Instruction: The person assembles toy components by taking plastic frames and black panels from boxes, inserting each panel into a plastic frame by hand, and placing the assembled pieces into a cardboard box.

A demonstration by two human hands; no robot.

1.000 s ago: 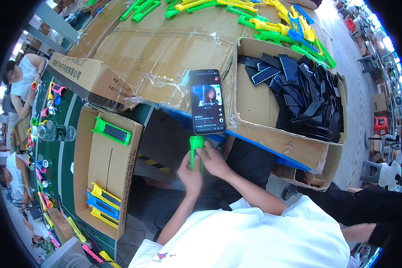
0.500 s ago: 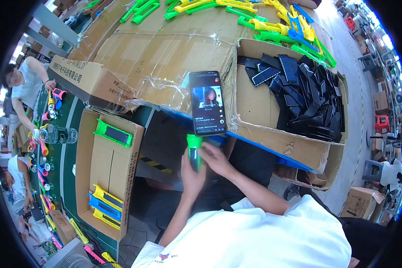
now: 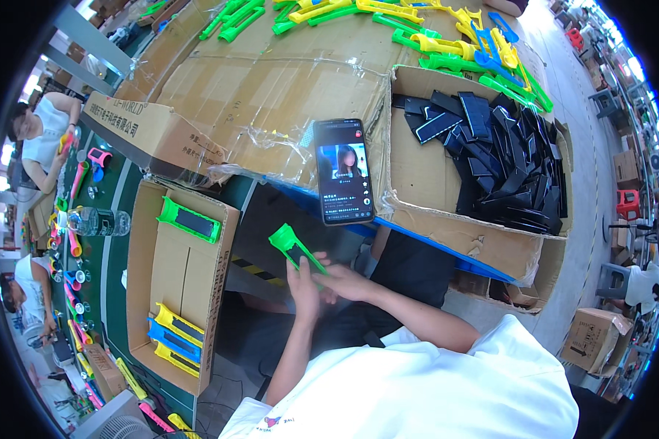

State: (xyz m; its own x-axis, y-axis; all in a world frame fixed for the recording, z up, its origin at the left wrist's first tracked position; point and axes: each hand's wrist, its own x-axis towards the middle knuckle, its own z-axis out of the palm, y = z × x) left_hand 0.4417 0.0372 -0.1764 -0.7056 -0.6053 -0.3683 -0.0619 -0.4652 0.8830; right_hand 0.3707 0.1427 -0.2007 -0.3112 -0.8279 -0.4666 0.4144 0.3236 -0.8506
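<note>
Above my lap I hold a green plastic shell point(image 3: 283, 238) with a flared end, tilted toward the upper left. A dark strip runs along its middle; whether this is an opening or a black panel I cannot tell. My left hand point(image 3: 303, 290) is closed around its lower part. My right hand point(image 3: 346, 282) grips the narrow end from the other side, some fingertips hidden. Just beyond the shell, a phone point(image 3: 345, 175) with a lit screen rests at the edge of the cardboard-covered table point(image 3: 271, 88).
A carton point(image 3: 425, 161) of black rectangular panels point(image 3: 498, 161) stands at right. Several green, yellow and blue shells point(image 3: 447, 44) lie along the far edge. To my left, a shallow carton point(image 3: 179, 267) holds filled shells point(image 3: 190, 219); people work beyond it beside a water bottle point(image 3: 99, 222).
The green shell has moved left and down from in front of the phone and now tilts left. Both hands have shifted lower on it. A person at left has drawn an arm back from the bottle.
</note>
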